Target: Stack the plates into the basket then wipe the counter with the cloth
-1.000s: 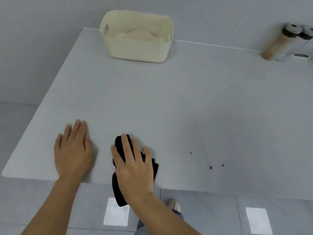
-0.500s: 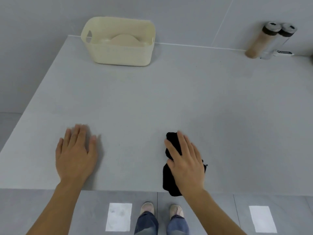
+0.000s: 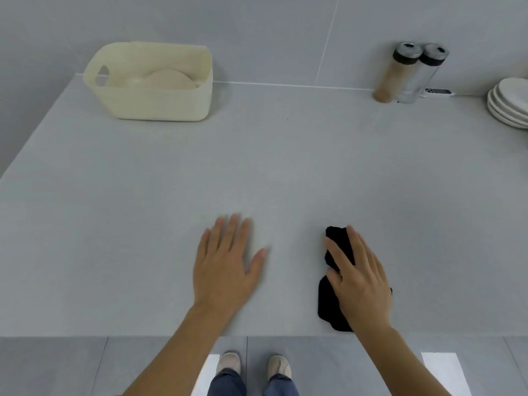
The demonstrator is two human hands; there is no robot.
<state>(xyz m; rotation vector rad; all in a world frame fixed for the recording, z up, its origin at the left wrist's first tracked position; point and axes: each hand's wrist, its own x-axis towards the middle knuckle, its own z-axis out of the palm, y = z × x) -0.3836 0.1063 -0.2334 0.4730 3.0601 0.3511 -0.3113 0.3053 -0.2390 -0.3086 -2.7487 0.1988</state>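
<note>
My right hand (image 3: 361, 277) lies flat on a black cloth (image 3: 330, 305), pressing it onto the grey counter (image 3: 257, 167) near the front edge. My left hand (image 3: 225, 267) rests palm down on the bare counter beside it, fingers spread, holding nothing. A cream basket (image 3: 160, 105) stands at the far left by the wall, with beige plates (image 3: 168, 80) inside it. The cloth's middle is hidden under my hand.
Two tall shaker bottles (image 3: 397, 72) stand against the back wall at the right, next to a small white device (image 3: 438, 92). A stack of white plates (image 3: 508, 101) sits at the far right edge. The counter's front edge runs just below my wrists.
My right hand has slid the cloth to the right along the front of the counter. The dark crumbs seen one second ago are no longer visible. My view has shifted right.
</note>
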